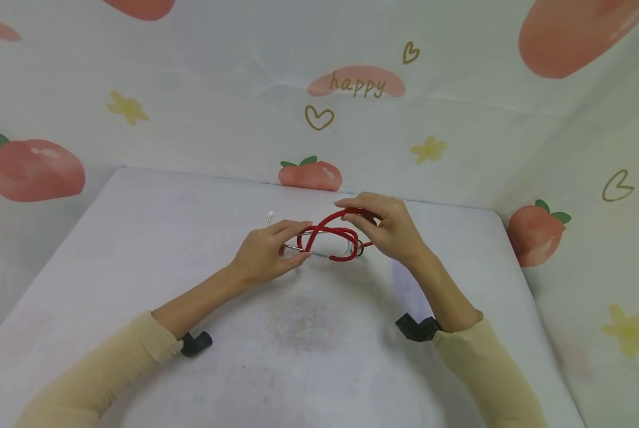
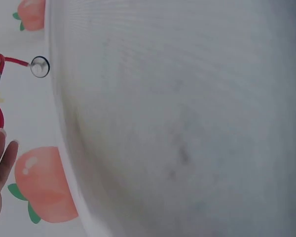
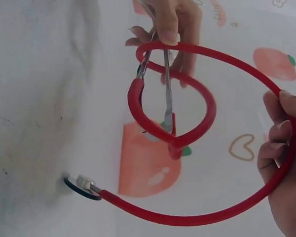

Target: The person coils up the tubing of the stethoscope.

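A stethoscope with red tubing (image 1: 343, 259) is held up over the table between both hands. My left hand (image 1: 266, 252) grips its metal ear tubes, thumb and fingers also pinching a crossing loop of the red tubing. One white eartip (image 1: 270, 214) sticks up behind that hand. Further along, my right hand (image 1: 391, 229) holds the red tube between thumb and curled fingers, as the right wrist view shows. From there the tube bends round to the round chestpiece (image 3: 83, 188), which hangs free with a dark rim. The left wrist view catches the chestpiece (image 2: 40, 66) and some fingertips (image 2: 9, 153).
Beneath the hands is a white table (image 1: 298, 368) with faint smudges. A white cloth printed with fruit, hearts and flowers (image 1: 372, 142) rises behind it and at the right. Black wrist mounts (image 1: 417, 328) show by both sleeves.
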Demonstrator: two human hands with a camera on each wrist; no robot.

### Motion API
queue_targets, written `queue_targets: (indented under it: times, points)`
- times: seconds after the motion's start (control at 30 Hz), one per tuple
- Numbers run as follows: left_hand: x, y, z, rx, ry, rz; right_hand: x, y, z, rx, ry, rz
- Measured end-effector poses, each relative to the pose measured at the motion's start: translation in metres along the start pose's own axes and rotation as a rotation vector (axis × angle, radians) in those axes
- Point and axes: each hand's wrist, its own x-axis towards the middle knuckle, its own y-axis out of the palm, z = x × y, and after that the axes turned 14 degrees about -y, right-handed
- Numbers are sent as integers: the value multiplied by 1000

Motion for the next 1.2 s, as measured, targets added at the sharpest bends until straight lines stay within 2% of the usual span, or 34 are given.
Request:
queue_targets:
  times: [0.2, 0.37, 0.7, 0.9, 1.2]
  points:
    - [0, 0, -2, -67, 18, 11, 2, 1, -6, 12, 54, -113]
    - [0, 1, -5, -138, 6, 55, 10, 2, 1, -1, 52, -149]
    - [-1, 1, -9, -193, -22, 61, 12, 6, -5, -12, 124, -136]
    - [0, 0, -10, -218, 0, 68, 11, 9, -10, 7, 168, -118]
    - [2, 0, -13, -244, 43, 115, 5, 18, -17, 45, 257, -98]
